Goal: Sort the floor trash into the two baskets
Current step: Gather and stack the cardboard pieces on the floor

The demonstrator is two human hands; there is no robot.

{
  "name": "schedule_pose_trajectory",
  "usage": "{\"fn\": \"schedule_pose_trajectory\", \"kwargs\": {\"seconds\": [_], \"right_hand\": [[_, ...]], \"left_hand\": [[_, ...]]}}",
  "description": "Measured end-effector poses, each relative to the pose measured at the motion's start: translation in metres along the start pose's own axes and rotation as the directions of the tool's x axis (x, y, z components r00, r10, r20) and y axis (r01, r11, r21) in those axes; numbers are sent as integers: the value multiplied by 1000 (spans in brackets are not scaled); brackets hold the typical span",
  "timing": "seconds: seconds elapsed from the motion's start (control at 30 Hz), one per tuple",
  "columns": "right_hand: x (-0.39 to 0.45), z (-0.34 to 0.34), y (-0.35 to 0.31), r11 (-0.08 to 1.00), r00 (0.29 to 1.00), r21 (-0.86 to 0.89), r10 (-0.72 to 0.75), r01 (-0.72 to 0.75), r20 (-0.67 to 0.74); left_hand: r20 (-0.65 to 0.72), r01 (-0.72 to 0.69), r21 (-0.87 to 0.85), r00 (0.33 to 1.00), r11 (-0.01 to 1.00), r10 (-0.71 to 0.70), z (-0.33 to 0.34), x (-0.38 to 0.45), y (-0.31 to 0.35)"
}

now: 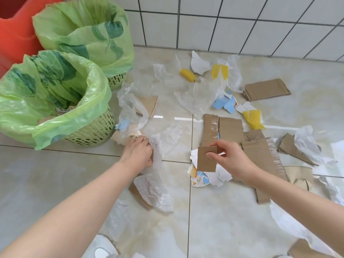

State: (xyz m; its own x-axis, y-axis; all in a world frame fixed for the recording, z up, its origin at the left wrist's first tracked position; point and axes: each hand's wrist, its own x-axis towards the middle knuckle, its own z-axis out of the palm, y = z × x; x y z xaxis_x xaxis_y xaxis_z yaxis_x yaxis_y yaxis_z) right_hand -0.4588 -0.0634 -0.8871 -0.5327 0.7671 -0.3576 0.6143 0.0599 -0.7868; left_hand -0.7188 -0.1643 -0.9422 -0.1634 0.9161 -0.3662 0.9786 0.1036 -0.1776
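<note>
Both hands busy — right hand (pixel 228 159) fingers pinch a cardboard piece (pixel 205 161), left hand (pixel 138 152) apparently grips clear plastic (pixel 160 146).

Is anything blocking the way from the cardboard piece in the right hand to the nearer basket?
The right hand holds the cardboard piece up off the floor. Between it and the nearer basket is the left hand, gripping a plastic sheet. The basket's mouth is open.

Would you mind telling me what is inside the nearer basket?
In the nearer basket, brown cardboard pieces and a pale scrap show at the bottom; the green bag liner hides anything lower.
</note>
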Motion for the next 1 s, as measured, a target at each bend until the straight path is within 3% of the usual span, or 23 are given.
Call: {"fn": "schedule_pose_trajectory", "kwargs": {"seconds": [0.13,0.33,0.6,0.73,0.87,1.0], "right_hand": [[1,-2,5,1000,1000,7,6,-6,-20],[1,0,9,1000,1000,-27,16,-16,2],[5,-3,12,999,999,-20,39,-40,-14],[9,-4,13,996,996,46,83,-82,-20],[14,-7,10,979,986,133,160,-154,-37],[31,-10,12,964,967,106,250,-244,-53]], "left_hand": [[-57,-9,20,998,1000,10,3,0,1],[45,21,-110,999,994,-17,-7,6,-5],[111,69,-120,992,990,-56,-8,13,1],[-56,-24,-218,998,976,12,-6,9,-2],[-84,-11,-485,996,874,-34,-25,-1,-9],[60,99,-794,995,600,-84,-57,-14,-32]]}}
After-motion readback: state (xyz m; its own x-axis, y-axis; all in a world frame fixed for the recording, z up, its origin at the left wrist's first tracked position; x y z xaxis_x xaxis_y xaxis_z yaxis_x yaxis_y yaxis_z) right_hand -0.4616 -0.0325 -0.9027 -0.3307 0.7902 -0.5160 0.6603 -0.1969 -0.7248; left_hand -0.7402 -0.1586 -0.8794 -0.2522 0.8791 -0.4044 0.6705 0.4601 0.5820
